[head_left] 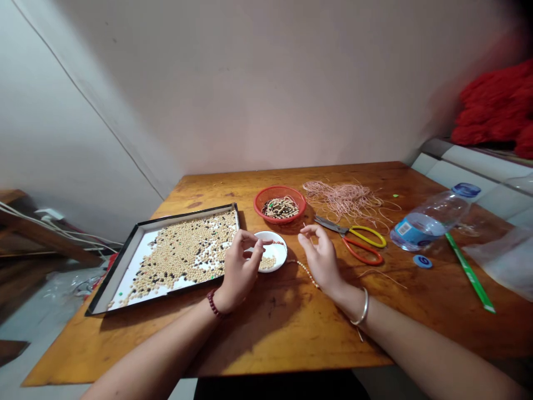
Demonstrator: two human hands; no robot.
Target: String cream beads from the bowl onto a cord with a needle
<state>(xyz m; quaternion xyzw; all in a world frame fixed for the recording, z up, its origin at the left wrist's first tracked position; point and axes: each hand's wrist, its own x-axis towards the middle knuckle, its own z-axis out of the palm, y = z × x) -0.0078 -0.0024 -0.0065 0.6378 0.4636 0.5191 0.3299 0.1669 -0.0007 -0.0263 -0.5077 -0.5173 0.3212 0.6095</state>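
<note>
Where both hands work above a small white saucer (272,251), the principal item is a beaded strand (303,271) of pale round beads on thin cord, lying on the wooden table (291,344) just right of the saucer and passing near the right hand. Left hand (239,266): thumb and forefinger pressed together at the saucer's edge, apparently pinching a short reddish cord end (275,242); remaining fingers curled; beaded bracelet (214,304) at the wrist. Right hand (320,258): thumb and forefinger curved toward each other, tips close, other fingers loosely bent; whether they hold a fine thread cannot be told; silver bangle (361,306) at the wrist. Handling: the strand should be light and limp, its small beads prone to sliding and rolling, so the bare cord end is the likeliest place to grip, between fingertips. Also present: a small heap of loose beads (267,263) in the saucer; a black-rimmed tray (137,239) of scattered pale and dark beads; a red plastic basket (280,189) of coiled beads; a tangle of pink cord (343,200); scissors (362,241) with yellow and orange handles; a plastic bottle (431,219) lying on its side; a blue bottle cap (422,261); a green strip (470,272).
</note>
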